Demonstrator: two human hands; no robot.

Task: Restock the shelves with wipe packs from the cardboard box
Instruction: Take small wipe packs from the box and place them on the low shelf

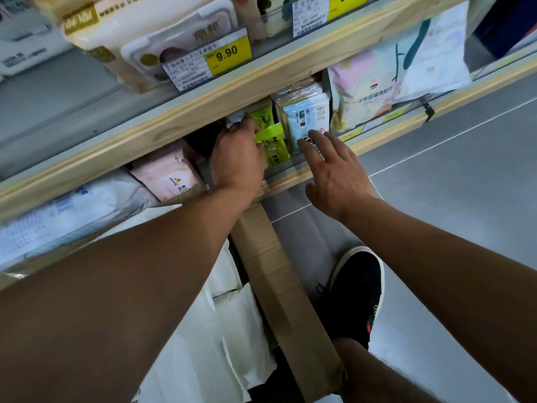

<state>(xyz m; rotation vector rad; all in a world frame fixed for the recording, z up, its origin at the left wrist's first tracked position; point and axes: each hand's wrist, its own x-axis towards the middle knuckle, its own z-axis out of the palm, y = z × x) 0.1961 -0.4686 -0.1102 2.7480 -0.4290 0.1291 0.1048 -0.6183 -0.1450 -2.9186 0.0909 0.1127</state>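
Lime-green wipe pack (273,144) was pinched in the left hand (236,158), probably getting slotted upright into the row. Just right of that grip, the right hand (334,175) hovered with fingers spread, empty, near the blue packs (308,117). Cardboard box (279,274) sat below.

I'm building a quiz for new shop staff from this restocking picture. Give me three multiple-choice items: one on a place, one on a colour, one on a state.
1. Where is the cardboard box?
A. on the top shelf
B. on the floor below the shelves
C. in the person's arms

2. What colour is the pack in the left hand's grip?
A. green
B. red
C. black

3. How is the right hand?
A. clenched in a fist
B. gripping a pink pack
C. open, fingers spread near the light blue pack

Answers: 1 B, it stands beside the shoe; 2 A, lime-green wrapper; 3 C, straight fingers hold nothing.
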